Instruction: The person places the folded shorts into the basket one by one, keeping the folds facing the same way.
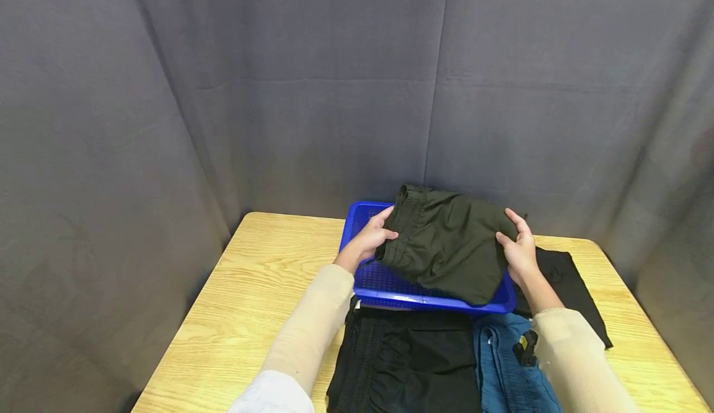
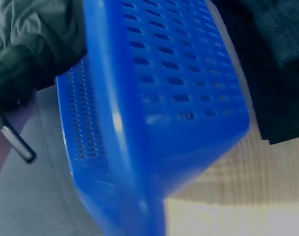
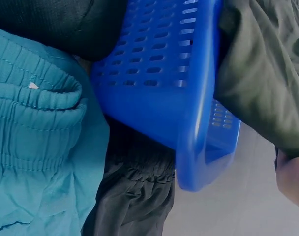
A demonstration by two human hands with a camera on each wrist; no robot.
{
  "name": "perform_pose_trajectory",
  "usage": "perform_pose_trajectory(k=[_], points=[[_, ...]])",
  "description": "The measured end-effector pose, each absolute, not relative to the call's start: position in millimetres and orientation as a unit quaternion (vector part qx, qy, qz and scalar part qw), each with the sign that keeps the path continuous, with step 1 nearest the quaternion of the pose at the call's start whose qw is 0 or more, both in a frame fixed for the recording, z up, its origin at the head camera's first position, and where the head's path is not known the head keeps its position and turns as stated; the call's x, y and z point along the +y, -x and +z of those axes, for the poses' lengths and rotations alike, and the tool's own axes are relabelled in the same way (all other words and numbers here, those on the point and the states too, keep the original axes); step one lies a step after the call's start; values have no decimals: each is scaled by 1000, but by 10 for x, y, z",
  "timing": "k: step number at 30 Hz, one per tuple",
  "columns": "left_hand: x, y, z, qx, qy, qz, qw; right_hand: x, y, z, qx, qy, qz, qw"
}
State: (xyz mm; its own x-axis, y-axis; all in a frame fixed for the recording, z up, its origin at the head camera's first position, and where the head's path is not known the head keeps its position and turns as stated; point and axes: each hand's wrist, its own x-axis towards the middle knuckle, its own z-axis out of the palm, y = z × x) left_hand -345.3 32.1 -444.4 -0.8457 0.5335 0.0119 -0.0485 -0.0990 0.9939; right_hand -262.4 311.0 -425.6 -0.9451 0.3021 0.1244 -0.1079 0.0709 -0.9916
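Note:
Both hands hold a folded dark green pair of drawstring pants over a blue perforated plastic basket. My left hand pinches the gathered waistband end, thumb on top. At the other end, my right hand grips the folded edge between thumb and fingers. A drawstring tip dangles beside the left hand in the left wrist view. The pants overlap most of the basket in the head view, hiding much of its inside. From the right wrist, the green cloth shows above the basket's rim.
Folded black pants lie in front of the basket, with blue elastic-waist pants to their right. Another black garment lies right of the basket. The wooden table extends left; a grey curtain hangs behind.

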Motion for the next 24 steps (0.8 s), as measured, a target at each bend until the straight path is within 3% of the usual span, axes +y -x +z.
perform_pose_trajectory(k=[5,12,15,21,24], points=[[389,3463,-4409,671,-206,700,132,3119,2657,-4268,-712,63,676,179],[415,3437,-4554,675,-185,705,117,3106,2663,-4359,-721,68,669,168],[433,3631,-4878,674,-189,706,110,3118,2669,-4426,-729,58,661,169],[542,4288,-5890,662,-194,719,84,3148,2629,-4553,-749,5,645,153],[531,4251,-5936,658,-180,725,92,3149,2632,-4580,-768,1,629,123]])
